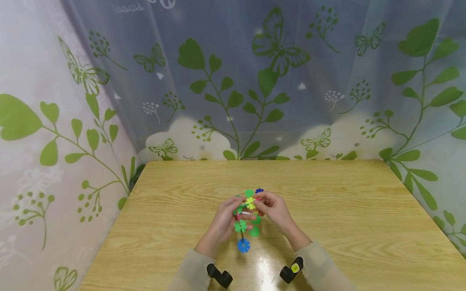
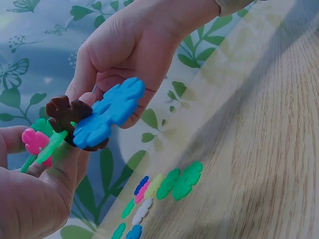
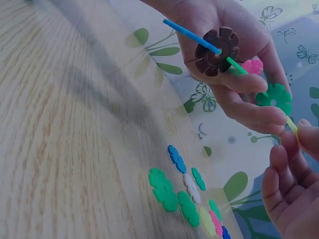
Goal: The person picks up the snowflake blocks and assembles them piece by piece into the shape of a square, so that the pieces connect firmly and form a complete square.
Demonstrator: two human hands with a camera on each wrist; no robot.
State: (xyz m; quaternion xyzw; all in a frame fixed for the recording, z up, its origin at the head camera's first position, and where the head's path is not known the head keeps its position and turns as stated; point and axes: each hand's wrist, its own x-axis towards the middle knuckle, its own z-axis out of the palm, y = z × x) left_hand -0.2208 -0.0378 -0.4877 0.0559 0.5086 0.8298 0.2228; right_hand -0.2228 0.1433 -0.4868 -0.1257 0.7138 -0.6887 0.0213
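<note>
My left hand point(image 1: 223, 221) holds a chain of slotted plastic snowflake discs joined edge to edge. Along it are a blue disc point(image 1: 243, 245), a brown disc point(image 3: 217, 53), a green disc point(image 1: 240, 226) and a pink disc point(image 3: 253, 66). Farther up, another green disc point(image 3: 274, 98) stands by the left fingertips. Between thumb and finger, my right hand point(image 1: 278, 213) pinches a yellow disc point(image 1: 250, 203), its edge meeting that green disc in the right wrist view. The chain hangs over the table, its blue end pointing toward the person.
Several loose discs lie on the wooden table point(image 1: 346, 210) beneath the hands, including green point(image 3: 162, 189), white point(image 3: 191, 188), blue point(image 3: 176, 159) and pink point(image 3: 216, 222) ones. Behind the table hangs a leaf-patterned curtain point(image 1: 225, 36).
</note>
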